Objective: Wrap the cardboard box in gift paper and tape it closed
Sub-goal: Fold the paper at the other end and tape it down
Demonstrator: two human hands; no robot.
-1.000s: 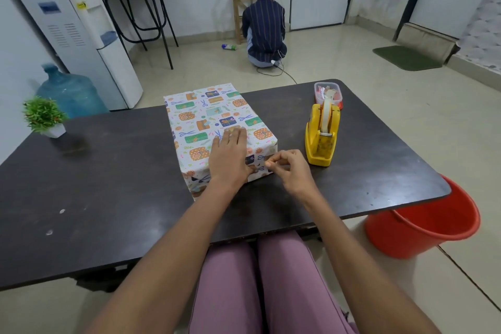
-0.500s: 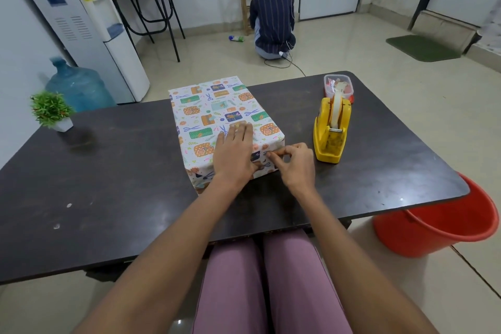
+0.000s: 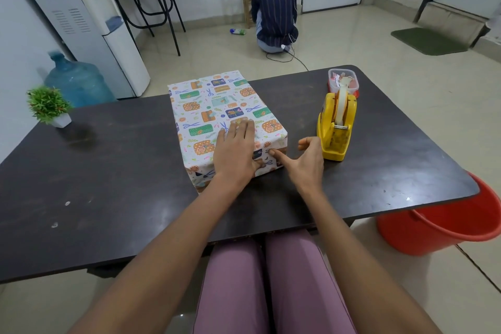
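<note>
Dark table [image 3: 113, 171] in a tiled room; left hand [image 3: 235, 153] flat, fingers together, on the wrapped box [image 3: 214, 106], right hand [image 3: 305, 161] spread, thumb touching its end, tape dispenser [image 3: 336, 127] just beyond those fingers.

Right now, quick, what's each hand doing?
Left hand: open, flat on the wrapped box, pressing it down.
Right hand: open, holding nothing, one fingertip touching the box's near end.

Gift-print box [image 3: 217, 106], yellow dispenser [image 3: 336, 127]

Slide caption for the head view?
Left hand flat on the wrapped box, right hand open beside the tape dispenser.
</note>
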